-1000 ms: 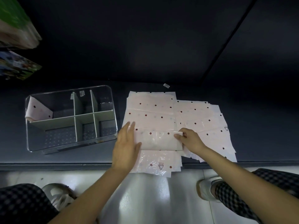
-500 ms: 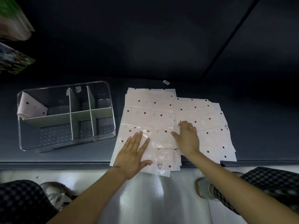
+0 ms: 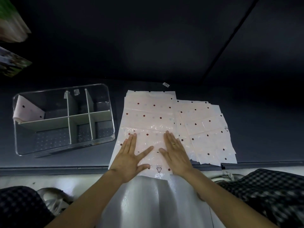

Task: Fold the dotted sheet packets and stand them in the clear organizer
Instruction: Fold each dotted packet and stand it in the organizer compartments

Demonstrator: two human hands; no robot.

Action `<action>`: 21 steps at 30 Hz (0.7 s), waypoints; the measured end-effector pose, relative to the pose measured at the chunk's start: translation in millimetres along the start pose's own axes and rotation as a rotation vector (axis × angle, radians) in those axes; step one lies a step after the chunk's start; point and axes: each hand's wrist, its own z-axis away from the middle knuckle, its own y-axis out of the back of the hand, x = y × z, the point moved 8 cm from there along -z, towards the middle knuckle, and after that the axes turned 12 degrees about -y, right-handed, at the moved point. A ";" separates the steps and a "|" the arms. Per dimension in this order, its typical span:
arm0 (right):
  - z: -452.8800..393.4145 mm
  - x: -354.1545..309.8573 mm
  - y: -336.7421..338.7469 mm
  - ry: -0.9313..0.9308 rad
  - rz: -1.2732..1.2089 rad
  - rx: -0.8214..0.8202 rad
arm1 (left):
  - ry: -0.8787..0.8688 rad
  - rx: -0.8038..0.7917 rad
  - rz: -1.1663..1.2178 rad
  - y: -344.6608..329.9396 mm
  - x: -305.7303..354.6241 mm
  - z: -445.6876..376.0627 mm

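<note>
**One packet stowed, a stack to go**

Both hands lie flat with fingers straight on the top packet [image 3: 148, 129]; neither grip closes on anything. The left hand [image 3: 131, 158] presses its near left part, thumb spread wide. The right hand [image 3: 176, 155] presses beside it, a ring on one finger. They seem to be smoothing the packet down before a fold.

That packet tops a stack whose near edge hangs slightly over the front edge of the bench [image 3: 65, 162]. A second, fanned stack [image 3: 205, 129] lies just right of it, partly tucked beneath. All show dark dots and crinkled clear wrap.

The organizer [image 3: 105, 89] stands on the bench left of the stacks, close but apart. Dividers split it into compartments. One folded packet [image 3: 28, 111] leans in the far-left compartment; the other compartments look empty, as far as the clear walls allow.

Judging by this, the task is at an early stage: one packet is folded and standing, while many lie flat. The top packet is not yet folded. What is left is to fold it, stand it in the organizer, and repeat through both stacks.
</note>
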 end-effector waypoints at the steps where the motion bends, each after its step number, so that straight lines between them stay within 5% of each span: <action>1: -0.8 3.6 5.8 -0.006 -0.001 0.022 | -0.012 0.001 -0.002 0.2 -0.1 -0.5; 5: -19.7 0.9 38.9 -0.006 0.085 0.127 | -0.017 -0.007 0.020 4.0 -1.7 -1.7; 14: -52.9 -12.5 46.0 -0.168 0.286 -0.310 | 0.037 -0.036 0.058 25.4 12.3 -9.8; 18: -29.8 -11.6 50.5 -0.256 -0.019 -0.435 | 0.006 0.092 0.106 44.3 24.0 -8.3; 21: 5.5 -3.9 31.2 -0.511 -0.580 -0.560 | -0.093 0.258 0.152 59.9 42.8 4.1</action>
